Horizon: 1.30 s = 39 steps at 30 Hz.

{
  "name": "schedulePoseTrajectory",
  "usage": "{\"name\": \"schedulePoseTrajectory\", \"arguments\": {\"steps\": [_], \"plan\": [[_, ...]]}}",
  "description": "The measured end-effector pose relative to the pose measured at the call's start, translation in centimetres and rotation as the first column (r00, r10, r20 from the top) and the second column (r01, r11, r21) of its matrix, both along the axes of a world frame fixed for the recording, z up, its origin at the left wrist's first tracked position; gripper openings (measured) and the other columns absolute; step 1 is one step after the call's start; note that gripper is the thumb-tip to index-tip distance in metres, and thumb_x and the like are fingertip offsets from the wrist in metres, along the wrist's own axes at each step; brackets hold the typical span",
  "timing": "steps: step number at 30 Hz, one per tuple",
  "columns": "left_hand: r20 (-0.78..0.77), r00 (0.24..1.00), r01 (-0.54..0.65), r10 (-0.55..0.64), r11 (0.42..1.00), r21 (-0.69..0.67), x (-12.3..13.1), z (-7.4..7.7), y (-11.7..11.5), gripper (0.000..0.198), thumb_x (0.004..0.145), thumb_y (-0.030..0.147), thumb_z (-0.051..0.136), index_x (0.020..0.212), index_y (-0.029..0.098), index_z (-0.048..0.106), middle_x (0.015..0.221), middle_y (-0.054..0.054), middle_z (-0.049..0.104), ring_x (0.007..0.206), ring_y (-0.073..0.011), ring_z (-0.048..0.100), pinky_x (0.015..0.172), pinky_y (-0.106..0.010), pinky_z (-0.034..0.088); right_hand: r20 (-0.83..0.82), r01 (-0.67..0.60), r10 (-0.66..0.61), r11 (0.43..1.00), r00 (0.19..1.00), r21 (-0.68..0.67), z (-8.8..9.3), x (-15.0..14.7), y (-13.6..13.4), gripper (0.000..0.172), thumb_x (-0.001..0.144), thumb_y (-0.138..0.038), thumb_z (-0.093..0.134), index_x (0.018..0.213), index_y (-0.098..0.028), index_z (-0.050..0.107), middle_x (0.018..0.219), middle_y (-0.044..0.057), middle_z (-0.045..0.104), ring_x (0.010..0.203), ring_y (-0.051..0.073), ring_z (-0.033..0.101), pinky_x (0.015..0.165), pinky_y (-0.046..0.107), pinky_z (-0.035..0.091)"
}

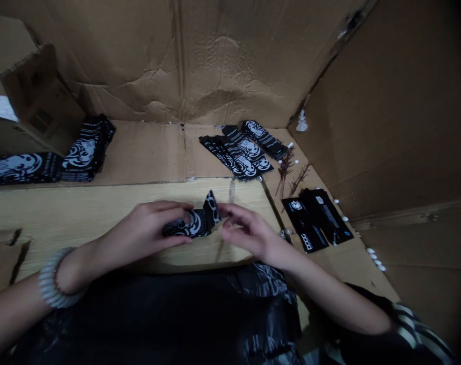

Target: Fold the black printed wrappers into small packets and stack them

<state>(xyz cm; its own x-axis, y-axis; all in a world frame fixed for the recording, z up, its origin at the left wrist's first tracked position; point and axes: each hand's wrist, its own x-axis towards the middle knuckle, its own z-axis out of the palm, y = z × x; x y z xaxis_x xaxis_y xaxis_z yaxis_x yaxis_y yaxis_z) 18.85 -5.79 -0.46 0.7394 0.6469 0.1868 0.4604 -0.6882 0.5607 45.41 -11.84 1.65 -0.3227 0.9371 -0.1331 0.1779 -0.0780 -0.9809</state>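
Note:
A black printed packet point(192, 224) with white line art lies on the pale work surface, its right end bent upward as a flap point(212, 207). My left hand point(160, 223) is closed over the packet's left part, with the thumb along the near edge and the fingers on top. Just right of the raised flap is my right hand point(249, 230), its fingers bent and the thumb apart from them. One fingertip is at the flap's edge; whether it touches cannot be made out. Slight blur softens the right fingers.
Similar black packets lie in a fanned pile point(241, 152) at the back and a stack point(88, 149) at left. Two dark packets point(306, 223) rest at right near brown twigs point(285, 170). Cardboard walls point(234, 61) enclose the surface. Black plastic point(169, 314) covers the front.

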Motion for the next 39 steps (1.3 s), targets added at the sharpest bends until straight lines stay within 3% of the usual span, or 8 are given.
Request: {"name": "schedulePoseTrajectory", "arguments": {"steps": [5, 11, 14, 18, 23, 29, 33, 39], "plan": [[-0.008, 0.999, -0.052, 0.052, 0.998, 0.016, -1.3, 0.6, 0.5, 0.061, 0.079, 0.078, 0.073, 0.103, 0.023, 0.08, 0.125, -0.011, 0.079, 0.114, -0.0328, 0.075, 0.097, -0.045, 0.064, 0.493, -0.331, 0.125, 0.873, 0.861, 0.357, -1.2, -0.1, 0.4, 0.057, 0.093, -0.037, 0.079, 0.147, -0.025, 0.065, 0.161, 0.015, 0.054, 0.154, 0.031, 0.045, 0.125, 0.055, 0.039], [0.055, 0.981, -0.17, 0.186, 0.962, -0.213, -3.2, 1.0, 0.7, 0.049, 0.1, 0.063, 0.049, 0.094, 0.026, 0.08, 0.123, -0.008, 0.079, 0.117, -0.0294, 0.075, 0.098, -0.045, 0.061, 0.717, -0.521, 0.13, 0.776, 0.685, 0.356, -1.5, -1.0, 1.3, 0.055, 0.099, -0.03, 0.071, 0.153, -0.027, 0.06, 0.172, 0.012, 0.041, 0.161, 0.034, 0.033, 0.129, 0.059, 0.034], [-0.006, 0.962, -0.269, 0.273, 0.941, -0.206, -3.3, 0.8, 0.4, 0.047, 0.095, 0.066, 0.055, 0.082, 0.025, 0.074, 0.123, -0.01, 0.078, 0.111, -0.0309, 0.075, 0.076, -0.039, 0.064, 0.76, -0.552, 0.124, 0.761, 0.638, 0.34, -1.4, -1.5, 1.7, 0.051, 0.1, -0.029, 0.07, 0.15, -0.033, 0.062, 0.171, 0.007, 0.044, 0.161, 0.033, 0.035, 0.129, 0.06, 0.033], [0.013, 0.953, -0.302, 0.303, 0.952, -0.052, -3.3, 0.4, -0.3, 0.048, 0.093, 0.066, 0.062, 0.115, 0.024, 0.068, 0.128, -0.011, 0.075, 0.112, -0.0306, 0.073, 0.086, -0.042, 0.063, 0.781, -0.569, 0.133, 0.76, 0.61, 0.314, -1.3, -2.0, 2.2, 0.058, 0.103, -0.036, 0.066, 0.159, -0.029, 0.052, 0.173, 0.01, 0.039, 0.162, 0.034, 0.032, 0.128, 0.064, 0.032], [0.0, 0.998, -0.053, 0.056, 0.952, 0.3, -2.8, 0.8, -0.5, 0.029, 0.098, 0.046, 0.066, 0.117, 0.025, 0.073, 0.131, -0.008, 0.074, 0.119, -0.0298, 0.071, 0.106, -0.042, 0.057, 0.818, -0.568, 0.113, 0.772, 0.564, 0.285, -1.3, -3.4, 2.6, 0.078, 0.103, -0.052, 0.062, 0.166, -0.014, 0.036, 0.171, 0.02, 0.036, 0.162, 0.035, 0.031, 0.128, 0.065, 0.033], [-0.042, 0.978, 0.187, -0.203, 0.778, 0.6, -2.4, 0.3, 0.2, 0.022, 0.104, 0.024, 0.059, 0.117, 0.021, 0.077, 0.118, -0.006, 0.082, 0.109, -0.0215, 0.077, 0.103, -0.033, 0.06, 0.897, -0.635, 0.05, 0.724, 0.44, 0.271, -2.2, -4.8, 2.6, 0.065, 0.111, -0.043, 0.046, 0.164, -0.007, 0.036, 0.17, 0.021, 0.036, 0.162, 0.033, 0.032, 0.127, 0.067, 0.032], [-0.104, 0.961, 0.264, -0.255, 0.748, 0.609, -3.0, -0.9, 0.4, 0.029, 0.107, 0.017, 0.052, 0.118, 0.02, 0.078, 0.123, -0.004, 0.082, 0.119, -0.02, 0.076, 0.112, -0.031, 0.056, 0.91, -0.657, 0.031, 0.702, 0.413, 0.274, -3.3, -4.9, 2.5, 0.063, 0.112, -0.04, 0.045, 0.164, -0.007, 0.037, 0.169, 0.021, 0.035, 0.162, 0.032, 0.033, 0.127, 0.067, 0.033], [-0.106, 0.941, 0.329, -0.32, 0.806, 0.492, -4.1, -2.8, 1.1, 0.031, 0.106, 0.015, 0.056, 0.13, 0.021, 0.074, 0.135, -0.002, 0.077, 0.137, -0.0177, 0.064, 0.127, -0.031, 0.042, 0.925, -0.669, 0.044, 0.704, 0.377, 0.239, -4.1, -4.9, 2.9, 0.064, 0.111, -0.042, 0.045, 0.165, -0.009, 0.036, 0.17, 0.021, 0.034, 0.161, 0.032, 0.034, 0.127, 0.068, 0.032]]}}
